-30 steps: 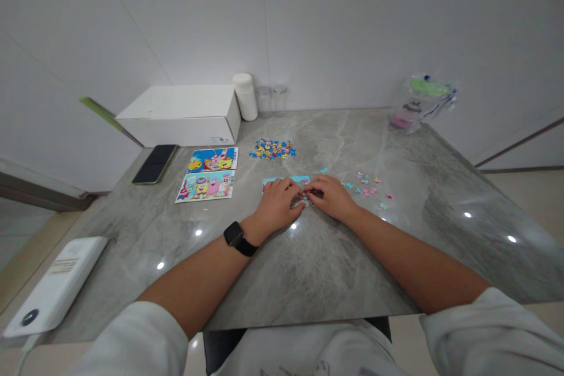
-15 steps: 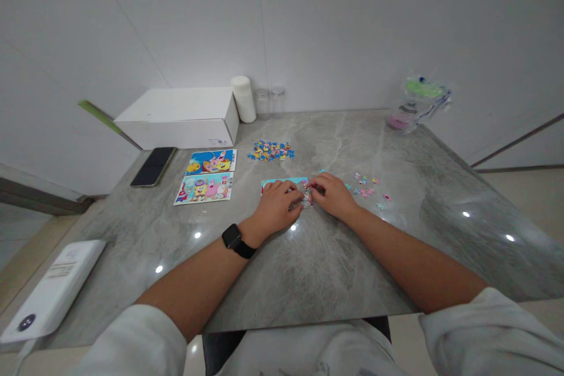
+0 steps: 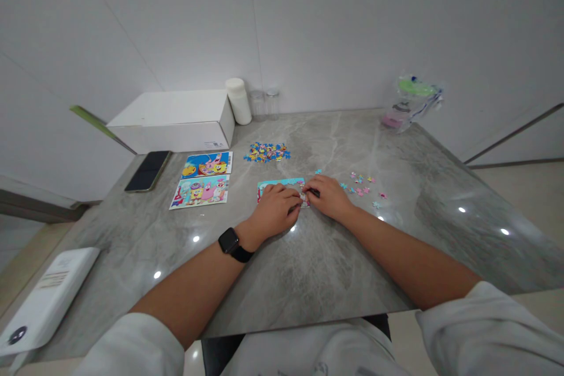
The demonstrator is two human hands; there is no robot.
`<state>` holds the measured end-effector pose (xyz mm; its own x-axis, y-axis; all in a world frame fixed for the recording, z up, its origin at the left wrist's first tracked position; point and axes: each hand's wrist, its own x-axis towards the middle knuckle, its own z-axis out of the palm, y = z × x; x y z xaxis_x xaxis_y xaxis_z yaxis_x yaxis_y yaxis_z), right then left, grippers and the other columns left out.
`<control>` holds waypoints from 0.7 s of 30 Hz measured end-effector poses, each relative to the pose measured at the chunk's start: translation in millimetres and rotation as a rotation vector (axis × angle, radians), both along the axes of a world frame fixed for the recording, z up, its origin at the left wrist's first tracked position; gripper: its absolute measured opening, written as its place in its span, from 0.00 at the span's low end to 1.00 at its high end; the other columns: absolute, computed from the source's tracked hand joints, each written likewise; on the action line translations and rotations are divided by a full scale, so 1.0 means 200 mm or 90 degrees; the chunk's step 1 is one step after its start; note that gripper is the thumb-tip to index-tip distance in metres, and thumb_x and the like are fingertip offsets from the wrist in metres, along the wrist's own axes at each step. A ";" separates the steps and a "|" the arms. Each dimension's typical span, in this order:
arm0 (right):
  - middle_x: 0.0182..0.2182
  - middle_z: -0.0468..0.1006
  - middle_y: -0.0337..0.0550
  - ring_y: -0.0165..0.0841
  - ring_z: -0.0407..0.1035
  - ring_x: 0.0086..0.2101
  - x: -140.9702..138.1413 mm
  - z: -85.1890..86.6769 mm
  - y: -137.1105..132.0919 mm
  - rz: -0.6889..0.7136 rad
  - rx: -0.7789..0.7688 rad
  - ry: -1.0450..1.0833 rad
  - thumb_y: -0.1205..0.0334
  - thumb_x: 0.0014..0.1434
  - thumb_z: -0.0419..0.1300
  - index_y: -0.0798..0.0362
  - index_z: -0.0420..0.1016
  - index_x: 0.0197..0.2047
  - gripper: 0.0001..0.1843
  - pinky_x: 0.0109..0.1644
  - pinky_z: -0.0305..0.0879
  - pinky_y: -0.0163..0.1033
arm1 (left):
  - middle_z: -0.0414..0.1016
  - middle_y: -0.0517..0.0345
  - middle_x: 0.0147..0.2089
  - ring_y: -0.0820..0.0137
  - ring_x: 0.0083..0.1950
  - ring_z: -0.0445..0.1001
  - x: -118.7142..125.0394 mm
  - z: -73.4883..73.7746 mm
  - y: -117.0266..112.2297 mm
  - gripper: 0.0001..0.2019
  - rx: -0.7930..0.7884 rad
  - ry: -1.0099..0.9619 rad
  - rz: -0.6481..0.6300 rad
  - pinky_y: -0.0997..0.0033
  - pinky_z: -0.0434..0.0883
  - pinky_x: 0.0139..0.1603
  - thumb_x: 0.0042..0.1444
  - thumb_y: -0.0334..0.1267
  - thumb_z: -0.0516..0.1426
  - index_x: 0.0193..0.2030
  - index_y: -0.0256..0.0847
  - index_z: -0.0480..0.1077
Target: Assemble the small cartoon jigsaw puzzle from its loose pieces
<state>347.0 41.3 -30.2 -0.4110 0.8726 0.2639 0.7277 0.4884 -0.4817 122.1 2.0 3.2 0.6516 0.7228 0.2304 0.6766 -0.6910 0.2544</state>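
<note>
A small, partly built jigsaw puzzle with a teal top edge lies on the grey marble table. My left hand, with a black watch on its wrist, rests on the puzzle's lower left part, fingers curled. My right hand lies at the puzzle's right edge, its fingertips pinched together against the left hand's over the bottom right corner. What they pinch is too small to make out. Loose pink and teal pieces lie scattered just right of my right hand. A heap of blue and yellow pieces sits behind the puzzle.
Two cartoon picture cards lie left of the puzzle, with a black phone beyond them. At the back stand a white box, a white bottle and two clear jars. A plastic bag sits back right. A white device lies near left.
Both hands stay together on the puzzle's right corner with small finger movements. The head camera has turned slightly, shifting everything a little left in the view.
</note>
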 end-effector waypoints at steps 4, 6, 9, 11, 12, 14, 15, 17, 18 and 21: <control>0.44 0.84 0.44 0.39 0.75 0.46 0.00 0.01 0.00 0.002 -0.001 -0.009 0.68 0.63 0.63 0.48 0.84 0.43 0.09 0.55 0.65 0.44 | 0.82 0.54 0.56 0.56 0.56 0.73 0.00 0.00 0.00 0.12 -0.001 0.003 -0.015 0.48 0.67 0.57 0.70 0.39 0.56 0.52 0.46 0.81; 0.44 0.85 0.44 0.39 0.76 0.47 -0.01 0.02 -0.01 -0.001 -0.004 -0.017 0.68 0.63 0.63 0.48 0.84 0.43 0.09 0.55 0.65 0.44 | 0.82 0.54 0.56 0.56 0.56 0.73 0.00 0.00 0.00 0.11 -0.001 0.005 -0.021 0.48 0.67 0.57 0.69 0.39 0.57 0.52 0.46 0.81; 0.45 0.85 0.43 0.39 0.76 0.48 -0.01 0.03 -0.01 -0.008 -0.008 -0.027 0.68 0.63 0.64 0.48 0.84 0.43 0.09 0.54 0.64 0.44 | 0.82 0.55 0.56 0.56 0.56 0.74 0.00 -0.01 0.01 0.10 -0.002 0.006 -0.023 0.49 0.67 0.56 0.69 0.39 0.58 0.51 0.46 0.80; 0.45 0.85 0.43 0.39 0.76 0.48 -0.01 0.04 -0.02 -0.010 -0.007 -0.030 0.68 0.63 0.64 0.48 0.84 0.44 0.09 0.54 0.64 0.44 | 0.82 0.55 0.57 0.56 0.56 0.74 0.00 -0.01 0.01 0.10 -0.005 0.002 -0.020 0.49 0.67 0.56 0.69 0.39 0.58 0.51 0.46 0.80; 0.45 0.85 0.43 0.39 0.76 0.47 -0.02 0.04 -0.02 -0.011 -0.006 -0.030 0.68 0.63 0.65 0.48 0.84 0.44 0.08 0.54 0.63 0.44 | 0.82 0.54 0.57 0.56 0.56 0.74 0.00 -0.01 0.01 0.10 -0.007 0.000 -0.018 0.49 0.67 0.56 0.69 0.39 0.58 0.50 0.46 0.80; 0.45 0.85 0.43 0.39 0.76 0.47 -0.02 0.04 -0.02 -0.011 0.000 -0.029 0.68 0.63 0.65 0.48 0.84 0.44 0.08 0.54 0.63 0.43 | 0.83 0.54 0.57 0.56 0.56 0.75 0.00 -0.01 0.01 0.10 -0.009 -0.006 -0.016 0.49 0.67 0.56 0.69 0.38 0.57 0.49 0.46 0.80; 0.44 0.85 0.43 0.39 0.76 0.47 -0.02 0.04 -0.02 -0.012 0.004 -0.029 0.68 0.63 0.65 0.48 0.84 0.44 0.08 0.53 0.63 0.43 | 0.83 0.54 0.56 0.56 0.55 0.75 0.00 -0.01 0.01 0.10 -0.009 -0.009 -0.016 0.49 0.67 0.57 0.70 0.38 0.56 0.49 0.45 0.80; 0.45 0.85 0.43 0.39 0.76 0.48 -0.02 0.03 -0.02 -0.014 0.010 -0.029 0.68 0.63 0.65 0.48 0.84 0.44 0.09 0.53 0.63 0.43 | 0.83 0.54 0.56 0.56 0.55 0.75 -0.01 -0.01 0.01 0.10 -0.005 -0.015 -0.014 0.48 0.67 0.57 0.70 0.38 0.56 0.49 0.45 0.80; 0.45 0.85 0.43 0.39 0.76 0.48 -0.02 0.03 -0.02 -0.015 0.012 -0.030 0.68 0.63 0.65 0.48 0.84 0.44 0.09 0.52 0.63 0.43 | 0.83 0.54 0.55 0.56 0.55 0.75 -0.01 -0.01 0.01 0.11 -0.003 -0.017 -0.014 0.48 0.67 0.57 0.70 0.38 0.56 0.51 0.45 0.80; 0.45 0.84 0.43 0.38 0.76 0.48 -0.02 0.02 -0.01 -0.018 0.012 -0.030 0.69 0.62 0.65 0.48 0.84 0.44 0.09 0.52 0.62 0.42 | 0.83 0.54 0.56 0.56 0.55 0.74 -0.01 -0.02 0.01 0.11 0.003 -0.014 -0.011 0.48 0.67 0.57 0.70 0.38 0.57 0.53 0.46 0.80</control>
<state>342.3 38.3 -25.2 -0.3980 0.8793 0.2614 0.7632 0.4755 -0.4375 120.6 4.8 -1.1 0.6591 0.7099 0.2482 0.6585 -0.7042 0.2653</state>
